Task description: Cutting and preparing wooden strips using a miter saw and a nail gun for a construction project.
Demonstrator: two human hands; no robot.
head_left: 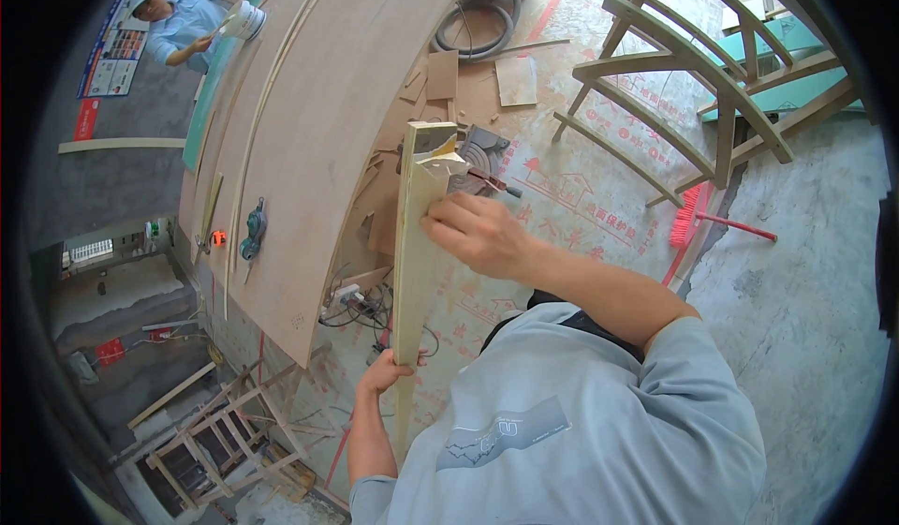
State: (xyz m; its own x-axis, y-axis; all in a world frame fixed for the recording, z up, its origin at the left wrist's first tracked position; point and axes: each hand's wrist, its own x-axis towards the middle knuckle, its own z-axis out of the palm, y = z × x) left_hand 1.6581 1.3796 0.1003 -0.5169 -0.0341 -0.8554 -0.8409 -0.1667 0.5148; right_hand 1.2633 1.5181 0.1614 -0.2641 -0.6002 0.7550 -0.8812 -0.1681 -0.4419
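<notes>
A long, pale wooden board (408,253) stands nearly upright in front of me. Its far end has a torn yellowish covering (448,160) with a ragged edge. My left hand (386,372) is wrapped round the board's lower part, with some fingers hidden behind it. Higher up, my right hand (476,232) is closed against the board's right face, just below the torn part. Its fingertips are curled in, and whatever they pinch is hidden.
A large curved plywood sheet (290,141) lies at the left, bearing a green power tool (252,230) and thin strips. Beyond it, another person (183,33) holds a white bucket (245,21). Curved wooden frames (698,66) and a red broom (688,216) are at the right; cables (361,305) lie left of the board.
</notes>
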